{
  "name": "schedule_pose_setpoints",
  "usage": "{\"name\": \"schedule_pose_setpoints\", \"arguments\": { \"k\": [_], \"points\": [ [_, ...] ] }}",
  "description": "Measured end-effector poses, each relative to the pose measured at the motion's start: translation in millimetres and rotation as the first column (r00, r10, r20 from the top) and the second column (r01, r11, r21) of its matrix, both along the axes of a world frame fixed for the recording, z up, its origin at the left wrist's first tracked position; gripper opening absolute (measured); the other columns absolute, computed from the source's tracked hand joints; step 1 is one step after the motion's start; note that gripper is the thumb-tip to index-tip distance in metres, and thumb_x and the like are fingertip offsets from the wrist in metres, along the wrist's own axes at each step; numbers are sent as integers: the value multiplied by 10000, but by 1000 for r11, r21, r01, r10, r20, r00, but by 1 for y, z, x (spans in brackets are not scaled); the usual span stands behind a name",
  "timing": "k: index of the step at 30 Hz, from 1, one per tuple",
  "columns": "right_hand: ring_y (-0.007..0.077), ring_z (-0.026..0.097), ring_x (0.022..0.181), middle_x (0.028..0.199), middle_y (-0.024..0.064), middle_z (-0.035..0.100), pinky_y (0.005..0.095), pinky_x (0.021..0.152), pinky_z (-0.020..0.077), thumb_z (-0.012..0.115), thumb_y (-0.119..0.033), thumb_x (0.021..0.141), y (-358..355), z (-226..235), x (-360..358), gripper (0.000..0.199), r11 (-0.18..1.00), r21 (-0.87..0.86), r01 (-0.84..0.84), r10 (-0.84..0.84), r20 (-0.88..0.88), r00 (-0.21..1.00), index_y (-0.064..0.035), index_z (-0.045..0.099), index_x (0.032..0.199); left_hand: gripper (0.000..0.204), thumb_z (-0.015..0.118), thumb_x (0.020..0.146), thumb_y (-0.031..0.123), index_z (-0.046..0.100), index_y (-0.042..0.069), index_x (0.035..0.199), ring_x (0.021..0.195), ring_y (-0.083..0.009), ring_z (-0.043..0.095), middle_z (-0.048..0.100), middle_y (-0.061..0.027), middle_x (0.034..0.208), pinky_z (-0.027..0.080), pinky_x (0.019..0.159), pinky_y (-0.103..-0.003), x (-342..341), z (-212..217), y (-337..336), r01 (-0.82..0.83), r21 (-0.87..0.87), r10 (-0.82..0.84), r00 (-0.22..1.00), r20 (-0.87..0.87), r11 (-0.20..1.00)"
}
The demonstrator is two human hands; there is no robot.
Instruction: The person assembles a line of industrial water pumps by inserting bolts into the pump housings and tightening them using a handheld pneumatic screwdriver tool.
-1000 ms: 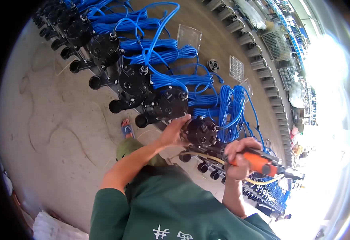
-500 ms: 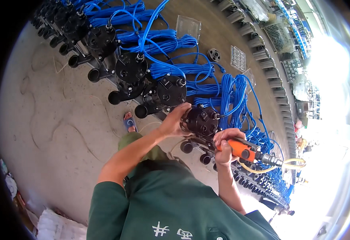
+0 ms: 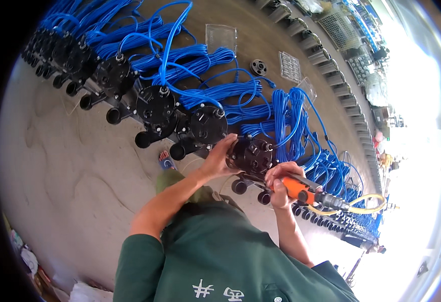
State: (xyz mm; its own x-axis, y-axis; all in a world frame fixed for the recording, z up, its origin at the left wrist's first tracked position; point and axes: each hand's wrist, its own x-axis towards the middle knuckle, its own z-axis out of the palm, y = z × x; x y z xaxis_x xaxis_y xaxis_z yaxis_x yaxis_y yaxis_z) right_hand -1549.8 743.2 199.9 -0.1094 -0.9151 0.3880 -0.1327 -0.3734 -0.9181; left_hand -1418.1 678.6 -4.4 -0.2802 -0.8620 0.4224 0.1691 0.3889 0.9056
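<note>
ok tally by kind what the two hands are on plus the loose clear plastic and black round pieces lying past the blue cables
Orange-and-black handheld tool, in the right hand: 1
Black round-topped unit, left hand around its side: 1
Black disc with holes: 1
Clear plastic pieces: 3
Total: 6

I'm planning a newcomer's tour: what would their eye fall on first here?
Probably the bright blue cable bundles, lying along the upper right of the slanting row of black units. Then perhaps the orange tool in the right hand, right of centre; the left hand touches a round black unit near the middle.
</note>
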Motion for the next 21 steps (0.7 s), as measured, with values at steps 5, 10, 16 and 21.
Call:
{"name": "schedule_pose_setpoints", "arguments": {
  "k": [5, 10, 16, 21],
  "points": [
    [150, 577, 578, 838, 79, 563, 307, 562, 534, 715, -130, 848, 14, 85, 1, 385, 917, -319, 239, -266, -45, 963, -44, 509, 1161, 1042, 949, 543, 197, 394, 1, 1404, 1313, -396, 495, 476, -236, 1418, 426, 1090, -447, 4, 14, -3, 15, -81, -4, 990, 143, 997],
    [132, 548, 686, 976, 95, 529, 322, 633, 445, 516, -48, 832, 87, 188, -65, 488, 850, -499, 170, -245, -89, 965, 21, 500, 1314, 966, 859, 588, 85, 399, -9, 1432, 1102, -275, 653, 619, -173, 1248, 534, 936, -376, -4, 28, 4, -21, 26, 20, 999, 32, 999],
    [128, 498, 667, 956, 112, 509, 320, 633, 418, 490, -74, 826, 173, 196, -135, 392, 663, -615, 426, -559, -29, 829, 49, 517, 1197, 923, 860, 617, 99, 417, -13, 1419, 965, -248, 702, 691, -158, 1113, 565, 833, -357, -10, 6, 27, -209, 50, 182, 931, 317, 977],
    [153, 551, 637, 963, 131, 547, 327, 641, 508, 609, -68, 849, 191, 149, -138, 357, 783, -495, 377, -373, 112, 921, 16, 524, 1185, 914, 900, 684, 211, 377, -96, 1367, 1232, -362, 534, 496, -287, 1364, 497, 967, -446, -18, 37, 57, -484, -184, 497, 668, 553, 855]
  ]
}}
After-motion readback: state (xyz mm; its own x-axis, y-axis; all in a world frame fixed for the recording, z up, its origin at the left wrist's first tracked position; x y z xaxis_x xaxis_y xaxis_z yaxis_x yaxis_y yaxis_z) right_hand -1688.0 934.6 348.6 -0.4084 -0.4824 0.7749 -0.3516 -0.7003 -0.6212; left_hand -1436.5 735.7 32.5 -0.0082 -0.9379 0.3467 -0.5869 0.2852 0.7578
